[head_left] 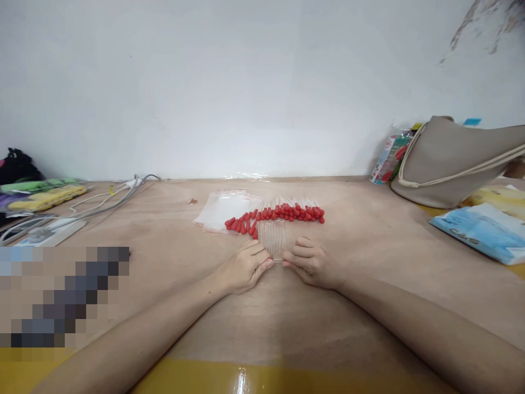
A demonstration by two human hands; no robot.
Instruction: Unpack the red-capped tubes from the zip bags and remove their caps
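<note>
A small clear plastic bag (272, 236) with several thin pale sticks inside lies flat in front of me. My left hand (249, 266) pinches the near left corner of this bag between thumb and fingers. At the near right corner, my right hand (310, 262) is closed in the same way. The bag's near edge runs between the two thumbs. Just beyond, a row of thin sticks with red teardrop-shaped heads (292, 212) lies across the table, their pale stems pointing away. Left of them, partly under the red heads, is a stack of flat clear bags (225, 207).
A taupe bag (455, 158), a clear package (388, 156) and a blue tissue pack (479, 232) stand or lie at right. Cables (118, 194), a white power strip (53, 230) and yellow-green packets (49, 198) are at left. A blurred-out patch covers the lower left.
</note>
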